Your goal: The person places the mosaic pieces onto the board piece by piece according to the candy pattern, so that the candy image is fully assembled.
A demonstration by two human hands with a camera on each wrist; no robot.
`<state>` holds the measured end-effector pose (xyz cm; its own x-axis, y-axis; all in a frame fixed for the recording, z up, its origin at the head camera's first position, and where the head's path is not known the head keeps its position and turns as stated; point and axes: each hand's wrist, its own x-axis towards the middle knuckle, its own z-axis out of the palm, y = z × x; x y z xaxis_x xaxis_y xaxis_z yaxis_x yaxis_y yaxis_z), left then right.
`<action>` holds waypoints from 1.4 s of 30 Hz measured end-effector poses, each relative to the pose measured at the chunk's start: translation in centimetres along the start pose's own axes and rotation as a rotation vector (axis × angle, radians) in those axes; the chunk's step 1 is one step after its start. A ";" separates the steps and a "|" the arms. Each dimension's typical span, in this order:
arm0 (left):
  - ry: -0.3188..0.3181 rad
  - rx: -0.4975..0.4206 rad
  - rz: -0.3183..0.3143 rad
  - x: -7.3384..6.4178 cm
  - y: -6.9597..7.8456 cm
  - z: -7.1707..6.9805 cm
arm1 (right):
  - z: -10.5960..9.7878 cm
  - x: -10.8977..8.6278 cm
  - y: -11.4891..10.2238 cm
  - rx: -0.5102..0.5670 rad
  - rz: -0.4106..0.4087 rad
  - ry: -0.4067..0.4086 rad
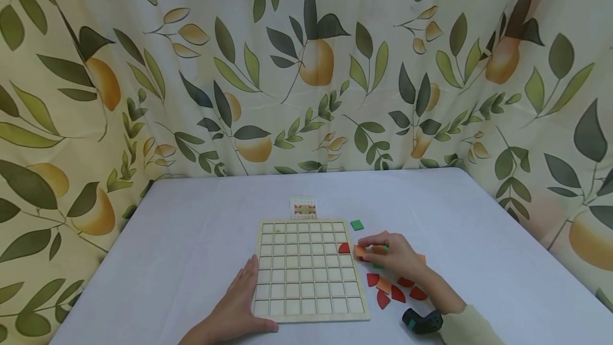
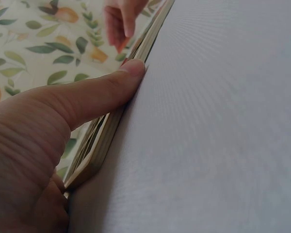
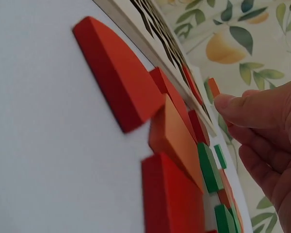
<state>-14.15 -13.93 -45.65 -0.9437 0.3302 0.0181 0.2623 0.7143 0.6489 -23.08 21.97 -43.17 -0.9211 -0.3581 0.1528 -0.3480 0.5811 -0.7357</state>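
Note:
A wooden grid board point(image 1: 311, 319) lies on the table, with one red quarter-circle piece point(image 1: 344, 248) in a cell near its right edge. My left hand point(image 1: 234, 302) rests at its near left corner, fingers straight along the left side. The left thumb point(image 2: 102, 94) presses the front edge in the left wrist view. Just past the board's right rim, my right hand point(image 1: 395, 254) pinches an orange square piece point(image 3: 213, 87) between thumb and fingers, held above the table. Under and around that hand lie loose red, orange and green pieces, partly hidden by it.
A small pattern card point(image 1: 304, 209) touches the board's far edge. One green piece point(image 1: 357, 225) lies apart at the upper right. Several red pieces point(image 1: 398, 293) are scattered right of the board. A black device point(image 1: 422, 321) sits at the right wrist. Patterned curtains point(image 1: 306, 68) surround the table.

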 end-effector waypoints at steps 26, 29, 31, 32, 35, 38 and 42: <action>-0.008 -0.007 -0.003 0.1 0.1 0.2 | 1.2 -0.3 0.0 0.094 -0.034 -0.090; -0.010 -0.007 -0.002 0.1 0.1 0.2 | 1.2 -0.2 0.0 0.105 -0.023 -0.093; -0.008 -0.009 0.003 0.1 0.1 0.1 | 1.3 -0.2 -0.1 0.114 -0.006 -0.094; -0.006 -0.009 0.005 0.1 0.1 0.1 | 1.3 -0.2 -0.2 0.118 0.007 -0.094; -0.002 -0.006 0.012 0.0 0.0 0.0 | 1.4 -0.1 -0.5 0.118 0.033 -0.095; 0.000 0.002 0.013 0.0 0.0 0.0 | 1.6 0.0 -0.7 0.114 0.049 -0.091; -0.005 0.004 0.001 0.0 0.0 0.1 | 1.8 0.1 -0.8 0.120 0.080 -0.086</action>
<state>-14.19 -13.90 -45.70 -0.9425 0.3338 0.0146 0.2638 0.7167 0.6456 -22.58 20.20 -43.78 -0.9248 -0.3786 0.0376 -0.2464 0.5206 -0.8175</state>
